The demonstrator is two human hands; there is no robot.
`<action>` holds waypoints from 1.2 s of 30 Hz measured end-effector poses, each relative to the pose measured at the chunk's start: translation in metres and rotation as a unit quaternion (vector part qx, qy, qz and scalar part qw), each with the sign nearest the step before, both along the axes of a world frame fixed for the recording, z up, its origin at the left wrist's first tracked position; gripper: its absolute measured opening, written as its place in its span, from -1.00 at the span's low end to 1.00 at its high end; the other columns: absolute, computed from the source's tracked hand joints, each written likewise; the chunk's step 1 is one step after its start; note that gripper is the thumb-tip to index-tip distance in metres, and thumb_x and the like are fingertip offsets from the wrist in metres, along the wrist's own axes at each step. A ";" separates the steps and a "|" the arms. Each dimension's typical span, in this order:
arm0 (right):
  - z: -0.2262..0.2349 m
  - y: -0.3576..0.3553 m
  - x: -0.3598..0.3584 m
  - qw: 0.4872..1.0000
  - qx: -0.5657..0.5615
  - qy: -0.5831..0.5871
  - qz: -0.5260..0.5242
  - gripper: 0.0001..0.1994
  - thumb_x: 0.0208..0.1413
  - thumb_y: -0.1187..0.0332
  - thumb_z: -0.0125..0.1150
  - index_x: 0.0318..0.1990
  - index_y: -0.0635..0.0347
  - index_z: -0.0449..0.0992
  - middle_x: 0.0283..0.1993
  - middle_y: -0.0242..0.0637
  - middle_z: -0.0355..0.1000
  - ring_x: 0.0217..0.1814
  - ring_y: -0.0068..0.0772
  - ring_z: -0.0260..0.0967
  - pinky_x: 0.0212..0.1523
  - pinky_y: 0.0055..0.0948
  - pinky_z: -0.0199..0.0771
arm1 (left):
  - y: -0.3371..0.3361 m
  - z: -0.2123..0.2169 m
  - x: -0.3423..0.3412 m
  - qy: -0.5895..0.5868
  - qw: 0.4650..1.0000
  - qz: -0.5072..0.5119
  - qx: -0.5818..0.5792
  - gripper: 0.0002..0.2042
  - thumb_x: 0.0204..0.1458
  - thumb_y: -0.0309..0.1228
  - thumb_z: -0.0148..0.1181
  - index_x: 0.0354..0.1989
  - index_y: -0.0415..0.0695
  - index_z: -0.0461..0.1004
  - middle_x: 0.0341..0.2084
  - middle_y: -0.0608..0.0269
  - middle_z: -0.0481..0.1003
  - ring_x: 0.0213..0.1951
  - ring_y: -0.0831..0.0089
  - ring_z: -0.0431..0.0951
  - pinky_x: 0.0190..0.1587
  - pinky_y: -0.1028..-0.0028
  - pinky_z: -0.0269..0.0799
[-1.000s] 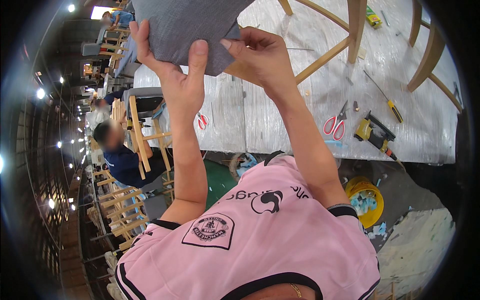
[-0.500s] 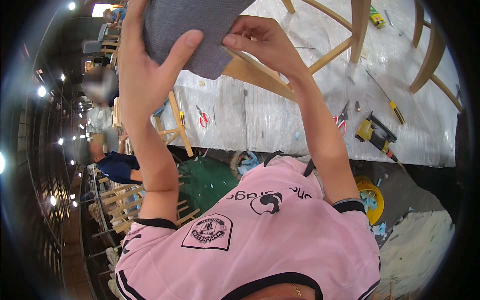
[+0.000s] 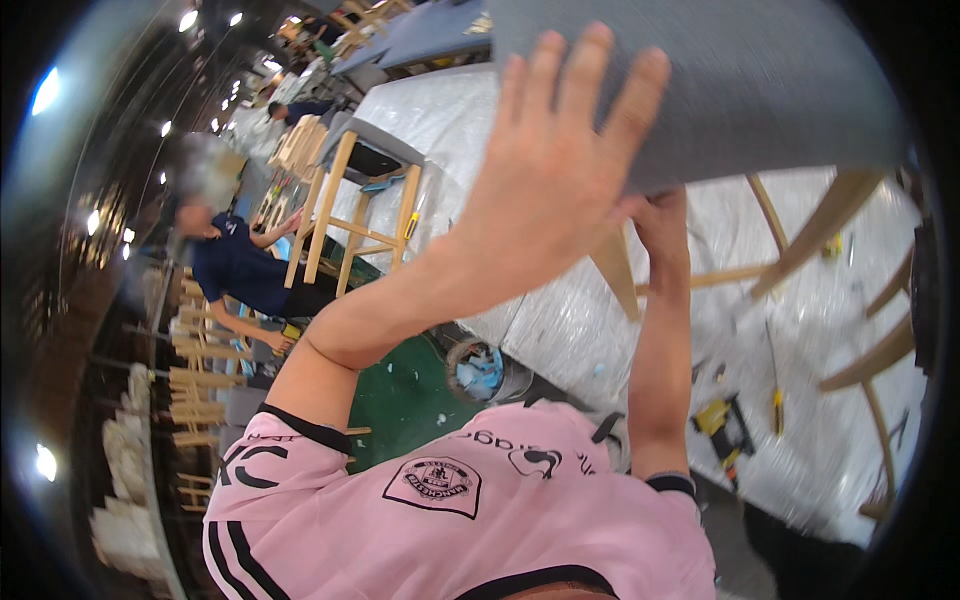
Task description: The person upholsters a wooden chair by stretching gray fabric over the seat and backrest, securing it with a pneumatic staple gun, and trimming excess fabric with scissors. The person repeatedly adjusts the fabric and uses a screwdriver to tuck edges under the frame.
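Against left grip (image 3: 555,170), grey upholstery (image 3: 765,95)

The pink football jersey (image 3: 600,545), lower centre of the frame, bears black lettering across the chest, partly lost in folds, beside a rounded black emblem (image 3: 536,461). Its shield-shaped crest (image 3: 434,486) carries small curved lettering; larger letters mark the sleeve (image 3: 300,462), lower left.

Chair seat (image 3: 760,90) is up at 1-2 o'clock, left hand (image 3: 560,175) on it, right hand (image 3: 662,225) at its near edge. On the desk (image 3: 580,315), staple gun (image 3: 718,425) around 4, screwdriver (image 3: 778,400) just right of that. Bucket (image 3: 516,378) at 6, scraps (image 3: 478,370) inside, co-worker (image 3: 240,260) at 9, another chair (image 3: 384,138) at 10.
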State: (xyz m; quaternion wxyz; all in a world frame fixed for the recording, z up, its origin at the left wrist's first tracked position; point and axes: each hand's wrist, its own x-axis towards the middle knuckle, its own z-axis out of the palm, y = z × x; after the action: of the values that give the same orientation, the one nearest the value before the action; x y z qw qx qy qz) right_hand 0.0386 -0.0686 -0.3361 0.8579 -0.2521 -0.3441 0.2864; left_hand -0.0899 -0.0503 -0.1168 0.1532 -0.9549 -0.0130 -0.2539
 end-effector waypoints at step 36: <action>-0.059 -0.010 0.099 0.877 -0.428 -0.173 -0.136 -0.61 0.12 0.23 0.43 0.05 0.20 0.54 -0.01 -0.28 0.56 0.02 -0.40 0.48 0.02 -0.36 0.51 | 0.135 -0.261 0.090 -0.357 0.826 -0.352 -0.256 -0.28 0.30 0.10 -0.13 0.59 0.38 -0.21 0.57 -0.13 -0.26 0.57 -0.19 -0.30 0.42 -0.41 -0.62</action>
State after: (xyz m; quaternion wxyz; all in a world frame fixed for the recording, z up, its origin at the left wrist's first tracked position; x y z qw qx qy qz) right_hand 0.1372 -0.0785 -0.3950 0.6239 -0.6843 -0.2933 0.2378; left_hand 0.0001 0.0846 -0.3778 -0.2116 -0.7421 0.2057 -0.6018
